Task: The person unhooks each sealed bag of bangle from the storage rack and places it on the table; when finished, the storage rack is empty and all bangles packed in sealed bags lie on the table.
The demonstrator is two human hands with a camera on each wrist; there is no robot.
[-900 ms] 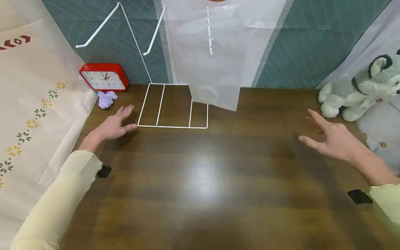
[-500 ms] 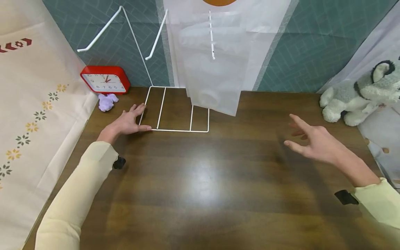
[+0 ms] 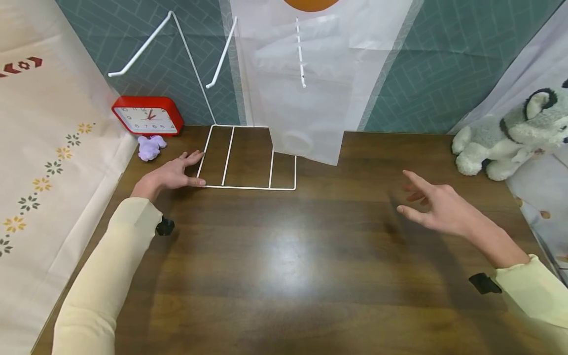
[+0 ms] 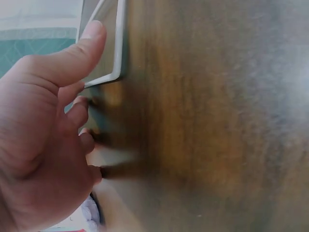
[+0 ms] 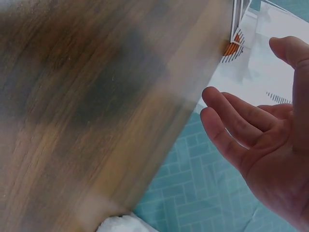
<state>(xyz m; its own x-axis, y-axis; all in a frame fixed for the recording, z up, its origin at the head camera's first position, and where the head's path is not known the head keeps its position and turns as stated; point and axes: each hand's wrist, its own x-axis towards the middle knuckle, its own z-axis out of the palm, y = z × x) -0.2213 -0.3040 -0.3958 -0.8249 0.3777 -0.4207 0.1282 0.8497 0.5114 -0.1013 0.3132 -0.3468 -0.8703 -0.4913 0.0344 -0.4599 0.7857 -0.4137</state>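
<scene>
My left hand (image 3: 172,173) is at the near-left corner of a white wire rack (image 3: 251,188), fingertips and thumb right at its base frame. In the left wrist view the thumb overlaps the frame (image 4: 119,43) and the fingers are spread, slightly bent. The rack's base lies on the brown table, with white prongs (image 3: 141,51) rising behind. A translucent plastic sheet or bag (image 3: 306,118) hangs over the rack's right part and hides some of it. Over the right side of the table my right hand (image 3: 445,209) hovers, holding nothing, its fingers loosely extended.
A red clock (image 3: 148,116) stands at the back left, a small purple plush (image 3: 151,147) in front of it. At the far right sits a grey and white plush dog (image 3: 510,130). Cloths cover the left side (image 3: 35,143) and the back wall (image 3: 410,93).
My left hand has moved right to the rack's left edge, then slightly back left. My right hand has drifted left and a little nearer. The view has shifted slightly.
</scene>
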